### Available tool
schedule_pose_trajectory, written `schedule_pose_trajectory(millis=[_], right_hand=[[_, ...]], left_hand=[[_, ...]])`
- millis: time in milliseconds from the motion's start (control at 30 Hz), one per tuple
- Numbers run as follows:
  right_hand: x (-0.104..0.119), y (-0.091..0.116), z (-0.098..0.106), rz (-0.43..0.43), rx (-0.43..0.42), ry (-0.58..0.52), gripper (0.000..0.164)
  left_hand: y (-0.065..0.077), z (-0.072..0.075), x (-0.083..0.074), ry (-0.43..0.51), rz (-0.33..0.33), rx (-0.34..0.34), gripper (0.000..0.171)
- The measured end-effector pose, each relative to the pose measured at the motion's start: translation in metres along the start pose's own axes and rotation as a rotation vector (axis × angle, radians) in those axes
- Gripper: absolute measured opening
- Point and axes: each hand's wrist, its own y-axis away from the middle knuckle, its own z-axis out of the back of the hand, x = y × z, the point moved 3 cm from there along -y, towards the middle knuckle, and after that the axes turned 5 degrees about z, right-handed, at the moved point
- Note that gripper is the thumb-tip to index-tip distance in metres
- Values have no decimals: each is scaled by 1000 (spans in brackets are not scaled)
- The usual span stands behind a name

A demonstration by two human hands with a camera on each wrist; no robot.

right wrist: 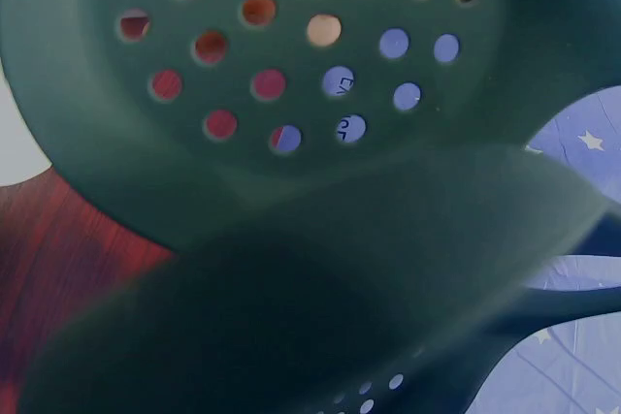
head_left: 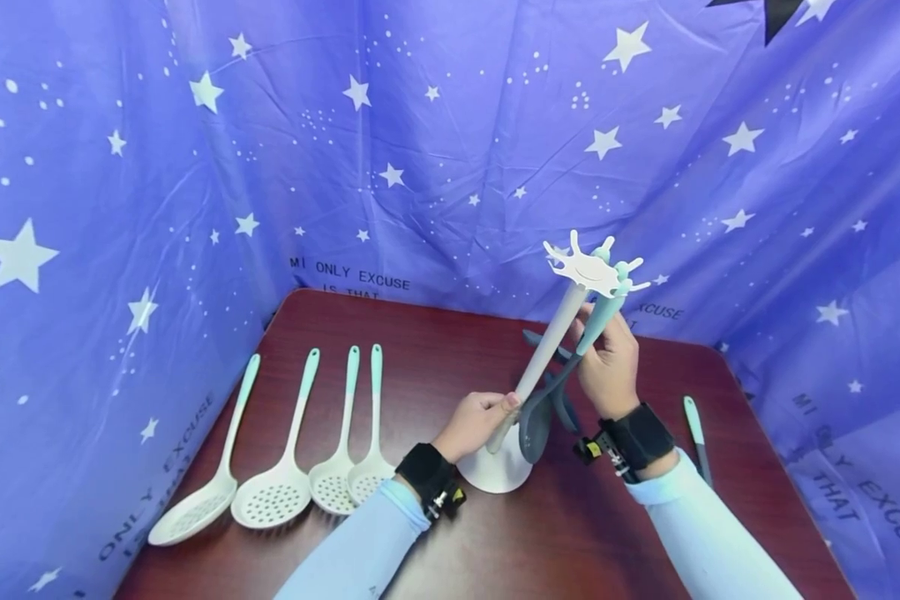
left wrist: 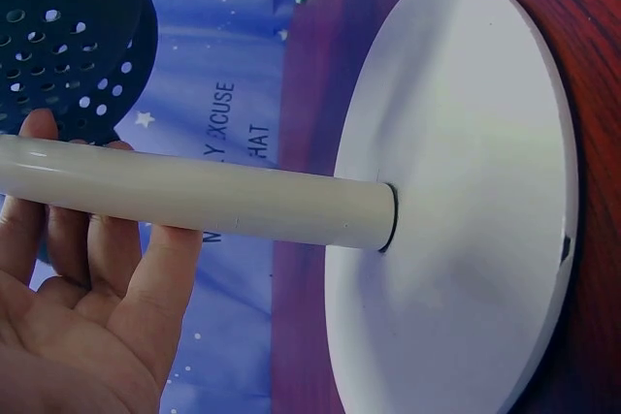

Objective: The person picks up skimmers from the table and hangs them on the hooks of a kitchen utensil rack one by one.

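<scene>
A white utensil stand (head_left: 551, 342) is tilted to the right, its round base (left wrist: 466, 191) low over the table and its hooked top raised. My left hand (head_left: 480, 425) grips the lower pole (left wrist: 262, 203). Dark grey utensils with teal handles (head_left: 602, 323) hang from the hooks on the right, among them a perforated skimmer (left wrist: 78, 36) and a spoon-shaped head (head_left: 536, 429). High on these handles, my right hand (head_left: 611, 362) has its fingers curled at one, partly hidden behind it. Dark heads, including a perforated one (right wrist: 291, 55), fill the right wrist view.
Several white utensils with teal handle ends, including a skimmer (head_left: 273, 496), lie on the left of the dark red table (head_left: 420, 367). Another teal-and-grey handle (head_left: 694, 425) lies beyond my right forearm. A blue star-patterned cloth (head_left: 450, 150) surrounds the table.
</scene>
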Motion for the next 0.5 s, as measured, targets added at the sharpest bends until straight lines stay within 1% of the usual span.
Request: schedule_pose_trajectory(millis=[100,233,367,500], right_hand=[[13,-4,0,-11,20,-18,20],[17,-5,0,6,48,-44,18],[3,1,-1,-3,94,-64,17],[-19,12,-1,-18,127,-55,19]], left_hand=[[0,0,0,-11,-12,3,67],[-1,0,2,-4,-14,2,69],[-3,0,3,5,0,-1,70],[-3,1,3,-6,9,-12,67]])
